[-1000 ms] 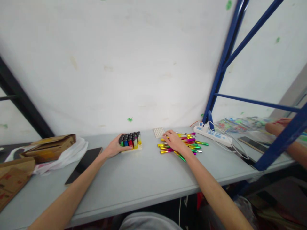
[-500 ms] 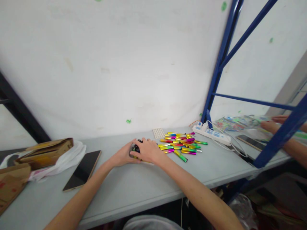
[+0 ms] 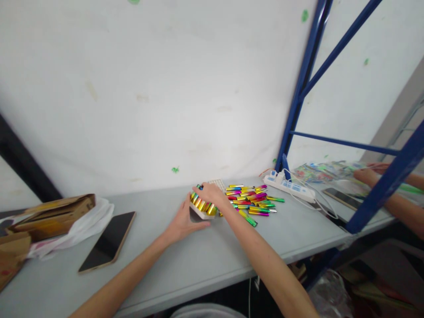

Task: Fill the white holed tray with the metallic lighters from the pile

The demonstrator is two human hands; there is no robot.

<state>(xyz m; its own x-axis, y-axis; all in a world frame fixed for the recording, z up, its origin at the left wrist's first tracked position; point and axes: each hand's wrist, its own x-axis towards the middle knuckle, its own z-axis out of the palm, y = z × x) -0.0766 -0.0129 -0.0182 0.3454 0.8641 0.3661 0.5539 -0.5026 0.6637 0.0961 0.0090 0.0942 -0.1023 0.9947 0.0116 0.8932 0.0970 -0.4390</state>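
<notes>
A small white tray of lighters [image 3: 202,206] is tipped towards me on the grey table [image 3: 198,260], so the gold and rainbow lighter bodies show. My left hand [image 3: 183,222] cups the tray's near side from the left. Over its far top edge my right hand [image 3: 210,193] is curled, fingers closed on it. Just right of the tray lies a loose pile of several shiny rainbow lighters [image 3: 251,201]. An empty white tray [image 3: 218,182] lies behind my right hand, partly hidden.
A phone [image 3: 106,241] lies face up at left, beside a cardboard box [image 3: 53,212] on a white plastic bag [image 3: 82,225]. A white power strip [image 3: 288,185], a blue rack post [image 3: 298,101], another phone [image 3: 341,197] and another person's forearm [image 3: 394,201] are at right.
My right hand left the loose pile and came onto the tray. Both hands slid the tray right, towards the pile, and tipped it onto its side.
</notes>
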